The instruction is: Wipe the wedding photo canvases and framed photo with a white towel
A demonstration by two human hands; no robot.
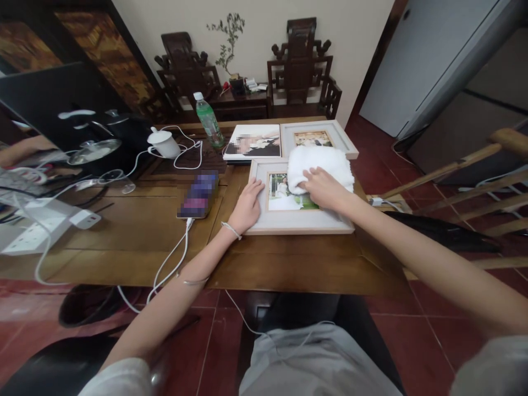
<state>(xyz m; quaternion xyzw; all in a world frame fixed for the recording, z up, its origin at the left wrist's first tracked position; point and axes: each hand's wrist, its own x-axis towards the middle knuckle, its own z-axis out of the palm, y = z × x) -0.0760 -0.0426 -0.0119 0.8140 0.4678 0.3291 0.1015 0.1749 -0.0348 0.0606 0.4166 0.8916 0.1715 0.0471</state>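
Observation:
A pale wooden picture frame (305, 223) lies flat near the table's right end, with a photo in its middle. My left hand (248, 206) holds the frame's left edge, fingers resting over the rim. In my right hand (324, 187) is a folded white towel (325, 159), closed in the fingers and pressed on the upper right part of the frame. The towel hides part of the photo. Behind lies a second picture frame (344, 140), partly covered by the towel. Beside it is a white-edged photo panel (258, 132) on a small stack.
A phone (200, 192) on a white charging cable lies left of the frame. Further left are a green-labelled bottle (209, 121), a white lidded cup (165, 144), a glass-lidded pot (97, 154) and a power strip (39, 225). Another person's arm (28, 151) shows at the far left.

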